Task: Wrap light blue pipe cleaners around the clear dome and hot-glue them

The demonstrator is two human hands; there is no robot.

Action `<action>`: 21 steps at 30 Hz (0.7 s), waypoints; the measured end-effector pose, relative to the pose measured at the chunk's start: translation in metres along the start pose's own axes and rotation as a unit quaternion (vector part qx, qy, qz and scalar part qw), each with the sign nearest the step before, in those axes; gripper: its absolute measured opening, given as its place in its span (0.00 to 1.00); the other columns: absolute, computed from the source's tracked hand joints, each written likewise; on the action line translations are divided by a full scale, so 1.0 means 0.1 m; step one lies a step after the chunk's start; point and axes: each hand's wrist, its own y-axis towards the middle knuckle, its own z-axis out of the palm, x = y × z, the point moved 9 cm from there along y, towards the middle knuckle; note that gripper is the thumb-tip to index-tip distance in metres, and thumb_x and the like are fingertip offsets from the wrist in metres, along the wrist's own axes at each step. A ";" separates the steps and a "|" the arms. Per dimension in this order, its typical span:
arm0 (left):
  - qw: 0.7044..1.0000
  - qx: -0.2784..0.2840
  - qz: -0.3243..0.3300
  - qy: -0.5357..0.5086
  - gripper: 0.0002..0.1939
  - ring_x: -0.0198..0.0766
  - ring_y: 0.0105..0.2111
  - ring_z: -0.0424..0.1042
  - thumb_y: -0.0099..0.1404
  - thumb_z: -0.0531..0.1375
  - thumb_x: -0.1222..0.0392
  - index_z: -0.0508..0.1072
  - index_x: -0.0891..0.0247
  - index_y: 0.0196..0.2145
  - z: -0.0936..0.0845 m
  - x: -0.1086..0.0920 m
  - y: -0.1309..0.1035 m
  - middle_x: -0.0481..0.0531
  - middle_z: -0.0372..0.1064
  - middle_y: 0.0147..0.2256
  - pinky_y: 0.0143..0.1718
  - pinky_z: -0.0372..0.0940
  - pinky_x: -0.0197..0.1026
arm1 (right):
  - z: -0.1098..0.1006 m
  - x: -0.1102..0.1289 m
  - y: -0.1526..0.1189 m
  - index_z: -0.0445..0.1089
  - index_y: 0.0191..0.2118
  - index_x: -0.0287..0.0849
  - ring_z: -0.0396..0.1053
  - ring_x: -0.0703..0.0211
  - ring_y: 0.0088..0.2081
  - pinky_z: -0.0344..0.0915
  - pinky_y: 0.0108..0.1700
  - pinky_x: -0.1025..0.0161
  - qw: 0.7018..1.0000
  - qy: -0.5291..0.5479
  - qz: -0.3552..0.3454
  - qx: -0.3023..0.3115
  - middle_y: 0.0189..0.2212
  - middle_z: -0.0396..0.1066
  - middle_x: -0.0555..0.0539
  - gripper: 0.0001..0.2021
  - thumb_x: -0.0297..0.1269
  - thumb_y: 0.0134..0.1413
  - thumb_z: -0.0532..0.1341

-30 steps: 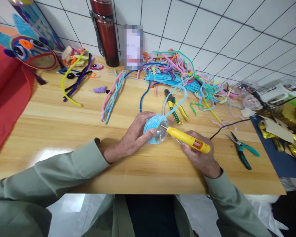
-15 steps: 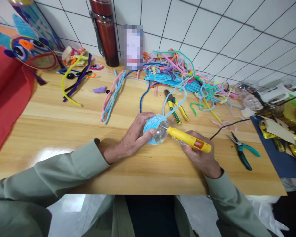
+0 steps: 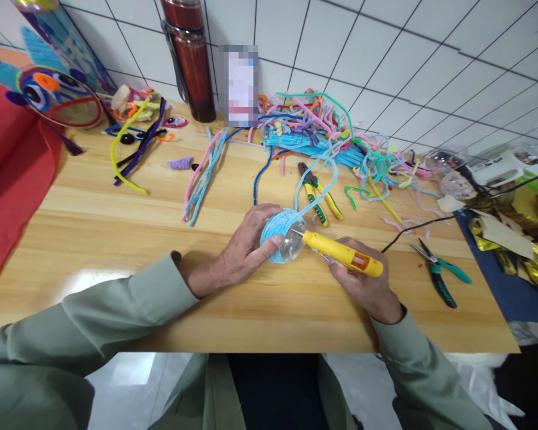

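My left hand (image 3: 246, 248) is closed around a clear plastic bottle piece (image 3: 295, 243) wrapped in light-blue pipe cleaner (image 3: 275, 224). A loose length of that pipe cleaner loops up and away from the wrapping toward the back. My right hand (image 3: 370, 286) grips a yellow hot glue gun (image 3: 345, 254). Its metal nozzle points left and sits at the edge of the wrapping on the clear plastic; whether it touches is hard to see. Just behind the bottle lie yellow-and-green pliers (image 3: 317, 194), handles toward me.
A heap of coloured pipe cleaners (image 3: 314, 143) lies along the tiled wall. Teal-handled needle-nose pliers (image 3: 439, 272) rest at right, near a black cord (image 3: 424, 225). A red thermos (image 3: 190, 65) and a phone (image 3: 241, 86) stand at the back. A decorated fish-like craft (image 3: 56, 95) is at left.
Almost nothing differs. Both hands keep their hold and place, and the glue gun's nozzle stays at the bottle; the whole view has shifted very slightly.
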 end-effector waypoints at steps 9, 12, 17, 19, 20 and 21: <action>1.000 -0.002 -0.008 -0.002 0.22 0.50 0.65 0.70 0.83 0.58 0.50 0.64 0.54 0.69 0.00 0.02 -0.01 0.61 0.69 0.63 0.69 0.68 0.58 | -0.04 -0.02 -0.01 0.73 0.38 0.48 0.76 0.60 0.28 0.71 0.29 0.64 1.000 -0.022 -0.004 -0.008 0.30 0.78 0.52 0.08 0.26 0.62 0.66; 1.000 -0.002 -0.005 -0.008 0.22 0.50 0.65 0.70 0.83 0.58 0.50 0.64 0.55 0.69 0.00 0.03 -0.01 0.61 0.68 0.64 0.69 0.68 0.59 | 0.01 -0.01 -0.02 0.73 0.40 0.48 0.77 0.60 0.29 0.72 0.31 0.64 1.000 -0.008 -0.012 0.015 0.31 0.79 0.52 0.08 0.25 0.62 0.66; 1.000 0.001 -0.007 -0.004 0.22 0.49 0.64 0.70 0.83 0.58 0.50 0.64 0.55 0.69 0.00 0.03 -0.01 0.61 0.69 0.63 0.69 0.68 0.58 | -0.01 -0.02 -0.03 0.73 0.40 0.48 0.78 0.59 0.30 0.72 0.32 0.64 1.000 -0.012 -0.007 0.006 0.32 0.79 0.52 0.08 0.25 0.62 0.66; 1.000 0.000 -0.001 -0.003 0.22 0.49 0.64 0.70 0.83 0.58 0.50 0.65 0.55 0.69 0.00 0.02 0.00 0.61 0.69 0.63 0.69 0.68 0.57 | -0.02 -0.02 -0.03 0.73 0.40 0.48 0.78 0.59 0.30 0.72 0.32 0.64 1.000 -0.009 -0.003 0.001 0.32 0.79 0.51 0.08 0.26 0.63 0.66; 1.000 -0.001 0.002 -0.004 0.22 0.49 0.64 0.70 0.83 0.58 0.50 0.65 0.55 0.69 0.00 0.01 0.00 0.61 0.69 0.63 0.69 0.68 0.57 | 0.00 -0.02 -0.03 0.73 0.41 0.48 0.78 0.59 0.30 0.72 0.32 0.63 1.000 -0.004 -0.003 0.004 0.33 0.79 0.51 0.08 0.26 0.63 0.66; 1.000 -0.002 0.005 -0.005 0.22 0.49 0.64 0.70 0.83 0.58 0.51 0.65 0.55 0.69 0.00 0.01 0.00 0.61 0.69 0.63 0.69 0.68 0.58 | 0.01 -0.02 -0.04 0.73 0.42 0.48 0.78 0.59 0.30 0.73 0.32 0.63 1.000 0.000 -0.004 0.009 0.33 0.79 0.51 0.08 0.26 0.63 0.66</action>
